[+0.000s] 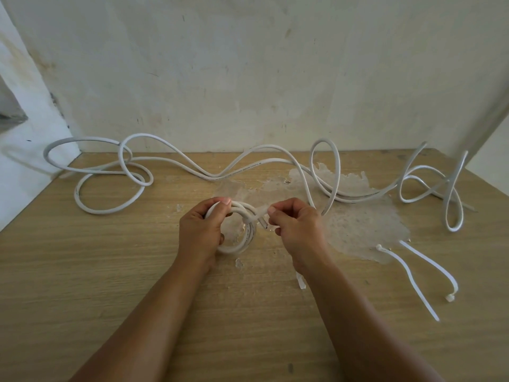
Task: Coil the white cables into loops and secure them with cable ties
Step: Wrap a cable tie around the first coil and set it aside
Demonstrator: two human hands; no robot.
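A small coil of white cable (246, 238) stands on edge at the middle of the wooden table. My left hand (201, 230) grips the coil's left side, thumb over the top. My right hand (297, 227) pinches a translucent cable tie (260, 213) wrapped around the coil's upper right; the tie's tail (301, 282) hangs below my right wrist. A cut cable end pokes out beside the tie. Long loose white cables (220, 172) snake along the back of the table from left to right.
Two spare white cable ties (407, 274) (438, 268) lie on the table to the right of my right arm. A patch of peeled veneer (363, 221) marks the tabletop. A stained wall (248, 78) rises directly behind the table.
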